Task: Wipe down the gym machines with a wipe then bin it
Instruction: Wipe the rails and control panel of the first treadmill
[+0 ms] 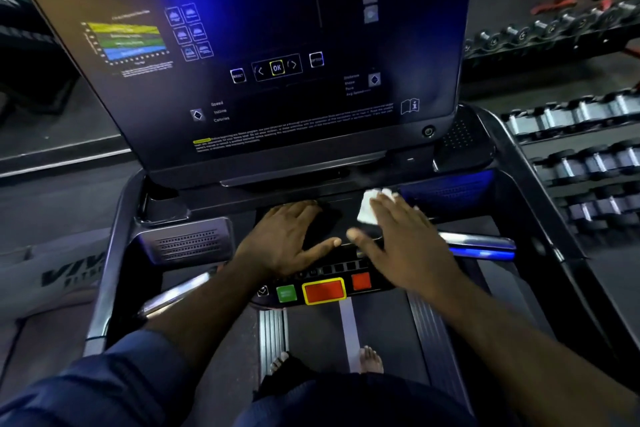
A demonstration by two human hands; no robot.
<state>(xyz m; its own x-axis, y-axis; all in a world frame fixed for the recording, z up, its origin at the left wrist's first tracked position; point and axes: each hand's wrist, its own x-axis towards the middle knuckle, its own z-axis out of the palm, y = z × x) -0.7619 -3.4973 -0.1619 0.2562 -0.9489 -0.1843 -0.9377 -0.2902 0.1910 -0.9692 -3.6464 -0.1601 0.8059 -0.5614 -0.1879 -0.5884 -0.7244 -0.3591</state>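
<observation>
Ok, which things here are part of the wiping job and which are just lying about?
Job:
wipe, pressed under the right hand
left hand, flat on the treadmill console
treadmill screen

Lying about:
dumbbells
weight rack

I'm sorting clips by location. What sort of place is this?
A gym, almost certainly: a treadmill belt lies under the person's feet, its large console screen stands ahead, and racks of dumbbells line the right side.
</observation>
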